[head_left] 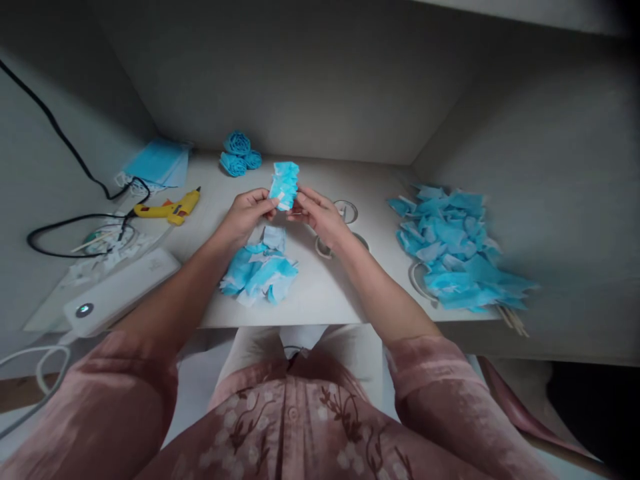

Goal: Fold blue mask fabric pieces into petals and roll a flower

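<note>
Above the middle of the desk, a crinkled, folded piece of blue fabric [285,185] is held upright between both hands. My left hand [250,211] pinches its lower left edge, with the thumb on the front. On the right edge, the thumb and fingers of my right hand [320,212] are closed. Just below the hands lies a small pile of blue and white pieces [263,272]. Three rolled blue rosettes [239,155] sit together near the back wall.
A yellow glue gun [173,208], flat blue masks [157,163] and a white power bank [120,290] are on the left, with cables. A large heap of blue pieces [455,240] covers the right side. Tape rolls [346,212] lie near my right forearm.
</note>
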Tool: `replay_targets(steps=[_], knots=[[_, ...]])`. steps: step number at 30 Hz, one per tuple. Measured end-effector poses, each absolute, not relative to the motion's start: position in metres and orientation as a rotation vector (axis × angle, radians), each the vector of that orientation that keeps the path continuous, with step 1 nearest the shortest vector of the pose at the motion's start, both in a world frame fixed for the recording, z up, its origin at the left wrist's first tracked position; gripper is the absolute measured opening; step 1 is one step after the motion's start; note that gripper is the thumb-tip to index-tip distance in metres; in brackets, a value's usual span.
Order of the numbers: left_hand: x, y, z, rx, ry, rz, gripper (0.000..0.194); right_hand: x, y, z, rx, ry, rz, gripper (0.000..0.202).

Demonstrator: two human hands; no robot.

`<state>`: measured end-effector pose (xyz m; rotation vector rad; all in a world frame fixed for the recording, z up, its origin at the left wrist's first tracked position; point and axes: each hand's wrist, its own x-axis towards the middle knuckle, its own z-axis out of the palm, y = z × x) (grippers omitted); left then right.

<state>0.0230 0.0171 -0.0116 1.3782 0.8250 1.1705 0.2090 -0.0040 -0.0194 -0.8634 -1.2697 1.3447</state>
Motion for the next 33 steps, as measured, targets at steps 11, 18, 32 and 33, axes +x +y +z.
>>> replay_targets(steps=[11,18,32,33], knots=[[0.022,0.017,-0.012,1.346,0.785,1.073,0.039,0.21,0.002,-0.026,-0.924,-1.311,1.163,0.057],[0.021,0.021,-0.017,1.356,0.816,1.104,0.035,0.209,0.002,-0.032,-0.921,-1.357,1.172,0.063],[0.022,0.017,-0.01,1.385,0.983,1.394,0.024,0.211,0.006,-0.036,-0.935,-1.276,1.061,0.057],[0.023,0.014,-0.007,1.448,1.017,1.436,0.023,0.211,0.007,-0.037,-0.951,-1.265,1.052,0.057]])
